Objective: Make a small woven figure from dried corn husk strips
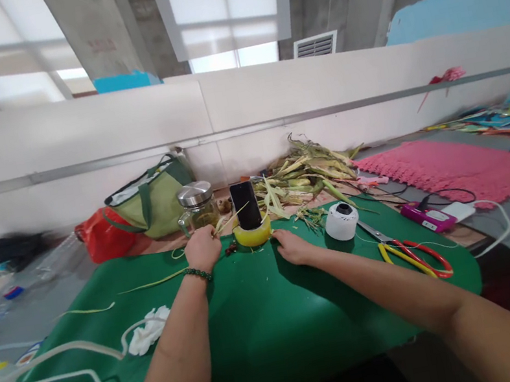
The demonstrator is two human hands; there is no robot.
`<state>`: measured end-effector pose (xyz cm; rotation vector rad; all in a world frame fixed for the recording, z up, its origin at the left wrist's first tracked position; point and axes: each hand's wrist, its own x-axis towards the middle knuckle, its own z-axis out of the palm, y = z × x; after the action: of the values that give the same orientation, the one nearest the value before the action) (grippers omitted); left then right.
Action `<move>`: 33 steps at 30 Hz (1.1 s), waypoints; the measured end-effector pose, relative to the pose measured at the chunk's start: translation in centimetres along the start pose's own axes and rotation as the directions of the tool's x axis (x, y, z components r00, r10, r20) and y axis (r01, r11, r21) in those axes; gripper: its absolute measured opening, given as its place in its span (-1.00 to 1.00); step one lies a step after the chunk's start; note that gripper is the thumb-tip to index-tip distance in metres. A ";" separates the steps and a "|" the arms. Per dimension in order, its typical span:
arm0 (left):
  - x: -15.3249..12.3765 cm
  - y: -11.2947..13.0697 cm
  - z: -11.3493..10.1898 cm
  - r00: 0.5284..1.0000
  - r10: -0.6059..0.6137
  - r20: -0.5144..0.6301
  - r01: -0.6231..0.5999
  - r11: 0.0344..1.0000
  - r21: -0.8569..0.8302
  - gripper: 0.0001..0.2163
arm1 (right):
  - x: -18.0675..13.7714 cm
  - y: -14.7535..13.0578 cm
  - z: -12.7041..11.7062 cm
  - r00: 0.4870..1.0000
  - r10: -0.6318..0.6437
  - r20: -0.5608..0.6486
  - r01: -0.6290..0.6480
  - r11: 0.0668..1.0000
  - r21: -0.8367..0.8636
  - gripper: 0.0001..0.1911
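Note:
My left hand, a green bead bracelet at its wrist, is closed at the left of a yellow tape roll. A thin pale corn husk strip sticks out from its fingers. To the right of the roll, my right hand has its fingers pinched close by the roll's side; what they hold is too small to make out. A dark-screened phone stands upright at the roll. Behind lies a heap of corn husks, and small green husk scraps lie nearer.
On the green table cover are a white round device, red-and-yellow-handled scissors, a crumpled white tissue and white cables. A lidded glass jar, a green bag and a pink cloth lie around.

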<state>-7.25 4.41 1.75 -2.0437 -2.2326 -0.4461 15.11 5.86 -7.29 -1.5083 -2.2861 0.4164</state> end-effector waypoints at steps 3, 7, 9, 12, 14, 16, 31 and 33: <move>0.0 0.1 -0.1 1.000 0.000 0.009 0.000 1.000 -0.006 -0.79 | 0.4 0.3 -0.4 1.000 0.006 0.000 -0.006 1.000 -0.019 -0.50; 0.1 0.0 -0.1 1.000 0.008 0.013 -0.007 1.000 -0.011 -0.80 | -0.3 -0.1 -1.0 0.994 -0.094 0.050 0.095 0.995 -0.020 -0.56; 0.1 -0.1 0.0 1.000 0.008 0.006 -0.008 1.000 -0.009 -0.80 | -1.1 -0.6 -1.3 0.980 -0.176 0.096 0.177 0.984 0.001 -0.61; 0.1 -0.1 0.0 1.000 0.010 -0.002 -0.010 1.000 -0.005 -0.80 | -1.4 -0.6 -1.7 0.975 -0.211 0.073 0.211 0.977 0.001 -0.63; 0.0 -0.1 0.0 1.000 0.011 -0.005 -0.011 1.000 -0.003 -0.80 | -0.8 0.1 -2.0 0.986 -0.164 0.009 0.164 0.986 -0.031 -0.61; 0.0 -0.1 0.0 1.000 0.012 0.000 -0.012 1.000 -0.001 -0.81 | 0.2 0.9 -2.1 0.992 -0.128 -0.013 0.127 0.990 -0.058 -0.63; 0.1 -0.3 -0.1 1.000 0.025 0.004 -0.025 1.000 -0.012 -0.80 | 2.1 0.3 -2.9 0.988 -0.115 0.108 0.124 0.989 -0.086 -0.82; 0.2 -0.4 -0.1 1.000 0.031 -0.002 -0.031 0.999 -0.014 -0.80 | 1.7 -0.5 -3.1 0.962 -0.187 0.199 0.193 0.981 -0.015 -0.89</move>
<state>-7.65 4.52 1.78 -2.0810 -2.1997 -0.4627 15.56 7.35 -4.06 -1.2970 -2.5760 0.4938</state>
